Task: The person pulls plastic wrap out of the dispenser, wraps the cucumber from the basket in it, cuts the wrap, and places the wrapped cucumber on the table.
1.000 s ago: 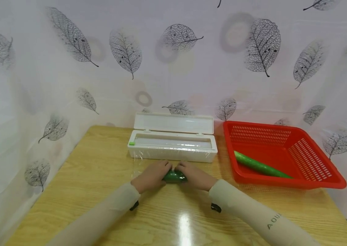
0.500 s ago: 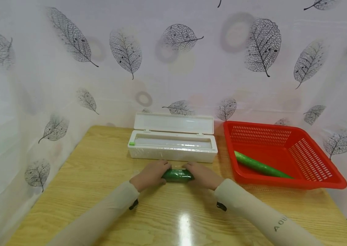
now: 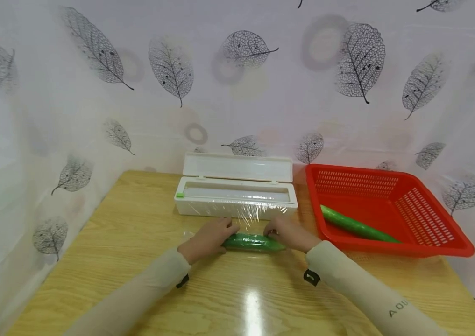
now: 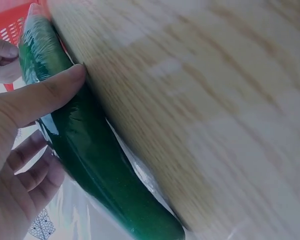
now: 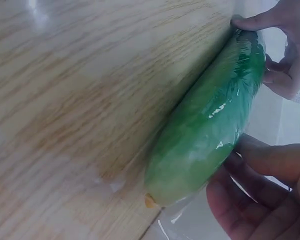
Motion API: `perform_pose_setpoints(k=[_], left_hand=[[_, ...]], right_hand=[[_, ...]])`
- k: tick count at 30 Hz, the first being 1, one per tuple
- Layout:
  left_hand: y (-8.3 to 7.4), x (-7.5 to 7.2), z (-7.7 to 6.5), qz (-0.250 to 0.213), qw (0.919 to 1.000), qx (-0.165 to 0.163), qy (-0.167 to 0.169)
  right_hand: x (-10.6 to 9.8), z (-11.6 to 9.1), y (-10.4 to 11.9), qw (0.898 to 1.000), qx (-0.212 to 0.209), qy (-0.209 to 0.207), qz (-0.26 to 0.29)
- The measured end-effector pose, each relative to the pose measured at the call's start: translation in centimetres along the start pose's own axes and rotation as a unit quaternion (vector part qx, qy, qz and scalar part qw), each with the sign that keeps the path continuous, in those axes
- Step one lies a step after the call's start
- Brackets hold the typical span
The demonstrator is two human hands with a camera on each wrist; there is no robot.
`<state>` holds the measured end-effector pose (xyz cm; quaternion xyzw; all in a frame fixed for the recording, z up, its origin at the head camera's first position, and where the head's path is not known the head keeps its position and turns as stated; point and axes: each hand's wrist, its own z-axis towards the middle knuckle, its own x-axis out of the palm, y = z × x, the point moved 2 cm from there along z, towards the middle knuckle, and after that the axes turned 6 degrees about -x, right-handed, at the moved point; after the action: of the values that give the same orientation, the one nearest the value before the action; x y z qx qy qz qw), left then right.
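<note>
A green cucumber (image 3: pixel 251 241) lies crosswise on the table, wrapped in clear cling film (image 3: pixel 251 225) that runs back to the dispenser box. My left hand (image 3: pixel 209 239) grips its left part; in the left wrist view the thumb (image 4: pixel 52 92) lies across the cucumber's near side, the other fingers on the far side. My right hand (image 3: pixel 292 233) is at the cucumber's right end, thumb and fingers pinching film along the far side. The right wrist view shows film stretched tight and shiny over the cucumber (image 5: pixel 205 125), its pale tip showing through.
A white cling film box (image 3: pixel 237 210) with its lid (image 3: pixel 237 167) raised stands just behind the hands, a green slider at its left end. To the right, a red plastic basket (image 3: pixel 426 250) holds another cucumber (image 3: pixel 357 226). A leaf-patterned curtain (image 3: pixel 229 107) hangs behind the wooden table (image 3: pixel 136 210).
My right hand has slid right along the cucumber, uncovering more of it, and its fingers have drawn up off its top. Film now shows stretched lines toward the box. The left hand stays put.
</note>
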<state>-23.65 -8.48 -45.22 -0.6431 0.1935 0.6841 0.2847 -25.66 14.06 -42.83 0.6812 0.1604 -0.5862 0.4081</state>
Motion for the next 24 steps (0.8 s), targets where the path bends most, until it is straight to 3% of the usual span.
perform_pose_setpoints(k=[7, 10, 14, 17, 24], left_hand=[[-0.1, 0.1, 0.0, 0.0, 1.0, 0.005, -0.008], [-0.1, 0.0, -0.1, -0.007, 0.9999, 0.005, -0.007], [-0.3, -0.3, -0.2, -0.02, 0.9998, -0.003, 0.003], [-0.2, -0.5, -0.2, -0.029, 0.9995, -0.01, 0.011], [-0.1, -0.1, -0.1, -0.017, 0.9999, 0.0, 0.001]], right_hand=[[0.2, 0.1, -0.4, 1.0, -0.002, 0.027, -0.006], [-0.3, -0.4, -0.7, 1.0, 0.01, 0.012, 0.0], [-1.3, -1.5, -1.0, 0.997, 0.071, 0.002, 0.036], [-1.2, -2.1, -1.2, 0.992, 0.114, 0.023, 0.047], [0.3, -2.6, -1.8, 0.992, 0.126, 0.019, 0.016]])
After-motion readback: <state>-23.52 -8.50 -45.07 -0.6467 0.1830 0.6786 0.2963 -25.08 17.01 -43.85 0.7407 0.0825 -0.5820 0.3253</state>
